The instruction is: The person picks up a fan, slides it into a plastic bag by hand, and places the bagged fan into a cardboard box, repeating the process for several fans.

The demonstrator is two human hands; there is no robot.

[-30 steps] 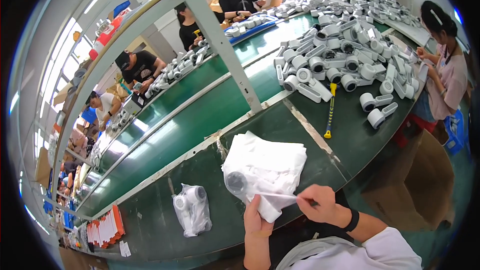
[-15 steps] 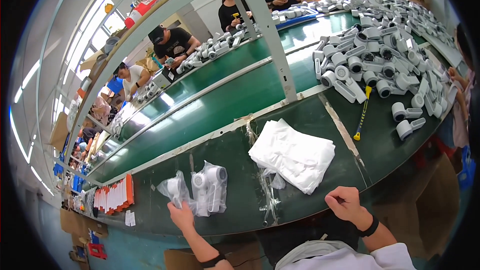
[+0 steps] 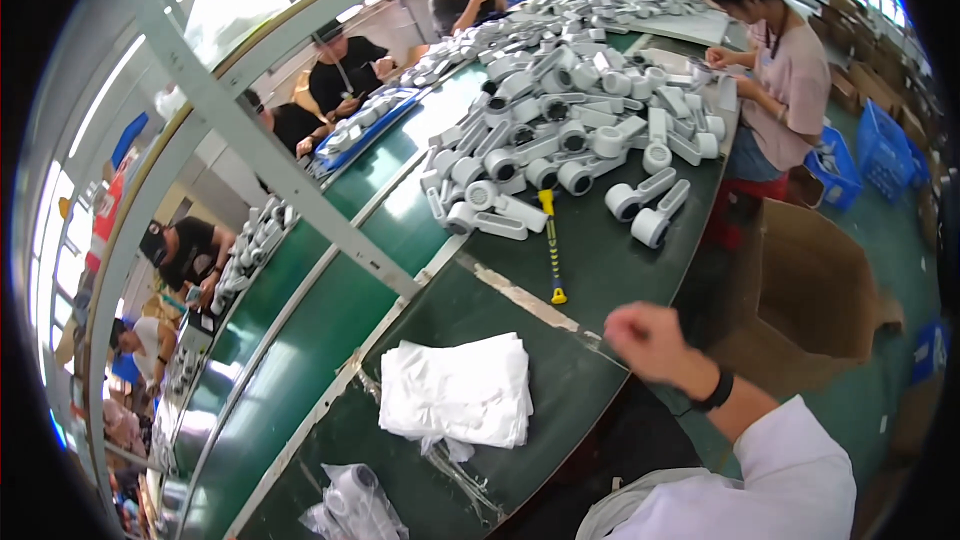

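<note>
My right hand (image 3: 650,342) is raised just off the bench's near edge, blurred by motion, its fingers too smeared to read. A black band circles its wrist. Nearest to it on the green bench (image 3: 420,335) lies a yellow-and-black hand tool (image 3: 553,250), perhaps a small hammer. Beyond the tool is a big heap of white-and-grey handheld devices (image 3: 575,105) with round heads and flat handles. Two loose devices (image 3: 650,208) lie apart from the heap. A stack of white plastic bags (image 3: 455,390) rests left of my hand. Bagged devices (image 3: 355,502) show at the lower edge. My left hand is outside the picture.
A slanting metal post (image 3: 270,170) stands beside the green conveyor (image 3: 300,340). At the right sits a person in pink (image 3: 790,80), near an open cardboard box (image 3: 810,290) and blue crates (image 3: 885,140). Several other people work along the conveyor's far side.
The view has swung to the right. My left hand, which was at a bagged device, has left the picture. My right hand has moved from beside the bag stack toward the loose devices.
</note>
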